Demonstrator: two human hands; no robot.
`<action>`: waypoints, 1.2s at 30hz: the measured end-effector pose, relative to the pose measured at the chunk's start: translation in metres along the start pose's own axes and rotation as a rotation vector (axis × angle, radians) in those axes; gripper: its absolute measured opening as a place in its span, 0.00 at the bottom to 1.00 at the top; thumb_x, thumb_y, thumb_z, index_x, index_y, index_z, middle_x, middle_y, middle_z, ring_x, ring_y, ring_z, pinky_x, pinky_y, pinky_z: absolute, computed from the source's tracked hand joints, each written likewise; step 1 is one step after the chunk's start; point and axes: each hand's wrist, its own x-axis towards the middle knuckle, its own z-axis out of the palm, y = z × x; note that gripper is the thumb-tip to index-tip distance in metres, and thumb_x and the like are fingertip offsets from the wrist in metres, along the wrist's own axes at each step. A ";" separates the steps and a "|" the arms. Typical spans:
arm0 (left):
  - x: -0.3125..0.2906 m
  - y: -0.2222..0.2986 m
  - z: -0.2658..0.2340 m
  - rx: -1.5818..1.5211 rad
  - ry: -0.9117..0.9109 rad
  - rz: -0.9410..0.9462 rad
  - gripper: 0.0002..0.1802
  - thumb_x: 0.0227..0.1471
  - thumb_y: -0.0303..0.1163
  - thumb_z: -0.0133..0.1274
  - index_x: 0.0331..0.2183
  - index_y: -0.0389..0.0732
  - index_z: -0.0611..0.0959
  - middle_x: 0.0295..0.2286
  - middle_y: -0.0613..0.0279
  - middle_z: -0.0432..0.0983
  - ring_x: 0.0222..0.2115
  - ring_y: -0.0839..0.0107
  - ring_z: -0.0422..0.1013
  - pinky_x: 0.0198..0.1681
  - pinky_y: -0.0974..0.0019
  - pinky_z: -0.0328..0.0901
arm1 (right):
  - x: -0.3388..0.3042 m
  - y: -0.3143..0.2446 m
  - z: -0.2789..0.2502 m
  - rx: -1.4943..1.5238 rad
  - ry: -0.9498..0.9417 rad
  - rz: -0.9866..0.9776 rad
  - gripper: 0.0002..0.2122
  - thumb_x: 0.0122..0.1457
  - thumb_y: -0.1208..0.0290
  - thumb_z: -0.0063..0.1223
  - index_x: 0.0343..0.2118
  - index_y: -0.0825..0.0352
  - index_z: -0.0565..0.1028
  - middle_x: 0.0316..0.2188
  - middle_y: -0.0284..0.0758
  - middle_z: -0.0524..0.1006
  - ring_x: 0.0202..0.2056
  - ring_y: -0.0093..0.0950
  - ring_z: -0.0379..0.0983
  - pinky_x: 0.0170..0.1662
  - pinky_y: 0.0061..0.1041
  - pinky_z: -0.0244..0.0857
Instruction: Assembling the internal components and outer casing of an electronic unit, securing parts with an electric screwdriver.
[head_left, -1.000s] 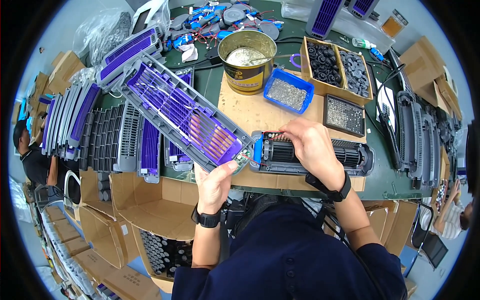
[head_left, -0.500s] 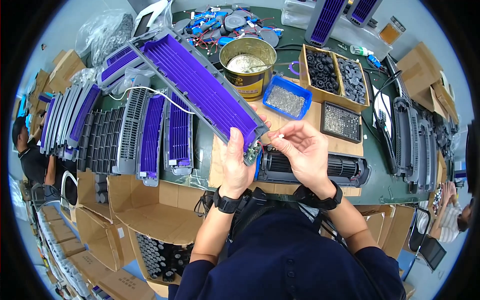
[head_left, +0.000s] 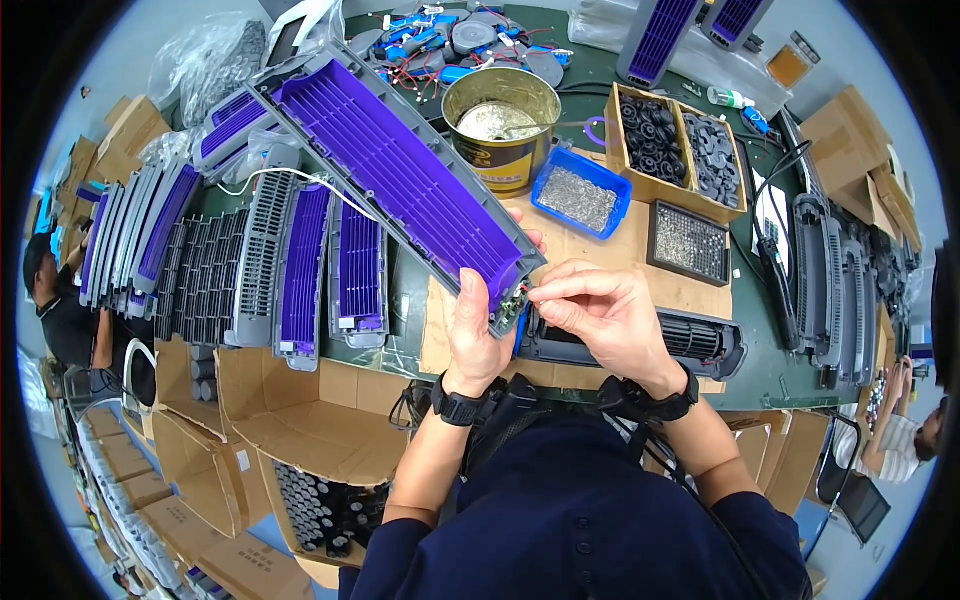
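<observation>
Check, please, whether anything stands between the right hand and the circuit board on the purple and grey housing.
Nothing visible stands in the way: the right hand has its fingertips beside the circuit board, at the near end of the housing. The left hand holds that end from the opposite side.

Bench (head_left: 406, 305), middle: cardboard sheet (head_left: 690, 297). On sheet, near front edge: rotor housing (head_left: 695, 340). Behind it, to left: tin (head_left: 497, 165); right of tin, small-parts tray (head_left: 625, 208); right and front of tray, parts box (head_left: 690, 273). Divided carton (head_left: 712, 203) behind parts box. Wired-parts pile (head_left: 470, 42) behind tin. Grille row (head_left: 205, 275) left of sheet. Cover (head_left: 400, 170) in left hand (head_left: 478, 345), slanting back-left over bench; right hand (head_left: 612, 322) at its near end.
</observation>
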 end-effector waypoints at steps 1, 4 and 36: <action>0.000 0.000 0.000 0.011 -0.009 0.011 0.44 0.56 0.64 0.40 0.61 0.39 0.58 0.56 0.53 0.61 0.52 0.59 0.66 0.55 0.54 0.63 | 0.001 -0.001 0.002 -0.061 0.021 -0.017 0.08 0.55 0.82 0.58 0.38 0.74 0.80 0.35 0.36 0.76 0.33 0.20 0.73 0.36 0.17 0.69; -0.002 -0.004 -0.003 0.015 -0.028 0.026 0.44 0.56 0.63 0.41 0.61 0.39 0.57 0.56 0.52 0.60 0.52 0.58 0.65 0.56 0.53 0.62 | 0.004 -0.007 0.005 -0.319 0.064 -0.077 0.10 0.52 0.83 0.60 0.38 0.73 0.80 0.32 0.36 0.78 0.31 0.20 0.74 0.35 0.17 0.69; 0.003 -0.001 0.010 0.252 -0.078 0.050 0.54 0.43 0.69 0.53 0.58 0.36 0.62 0.55 0.52 0.61 0.52 0.63 0.66 0.55 0.58 0.61 | 0.009 -0.007 0.026 -0.918 0.206 -0.461 0.12 0.46 0.89 0.54 0.31 0.70 0.64 0.24 0.40 0.72 0.25 0.38 0.73 0.27 0.31 0.67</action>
